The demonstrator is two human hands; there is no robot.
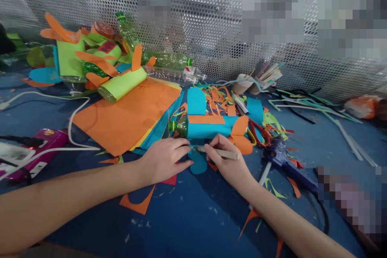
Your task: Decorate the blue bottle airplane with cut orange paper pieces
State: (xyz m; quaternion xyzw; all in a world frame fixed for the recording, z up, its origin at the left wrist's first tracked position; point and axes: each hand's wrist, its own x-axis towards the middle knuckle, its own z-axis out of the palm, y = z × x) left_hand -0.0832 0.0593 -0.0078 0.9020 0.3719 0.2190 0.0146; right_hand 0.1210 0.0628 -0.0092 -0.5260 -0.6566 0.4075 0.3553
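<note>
My right hand [222,153] is closed around a light-coloured pen [226,154], its tip pointing left onto a blue paper piece [198,163] with a rounded end. My left hand [167,157] lies with fingers spread, fingertips at the left edge of that piece. Just beyond both hands lies a bottle [208,127] on its side, wrapped in blue paper, with an orange strip along it, orange rounded flaps at its right end and a green cap at its left. A blue rounded flap [196,100] stands out on its far side.
Orange sheets [130,113] and paper-wrapped bottles [123,84] lie at the left, near a magenta power box [42,153]. A blue glue gun [290,169], paper scraps [273,125] and a marker [240,102] lie right. Perforated metal [211,20] stands behind.
</note>
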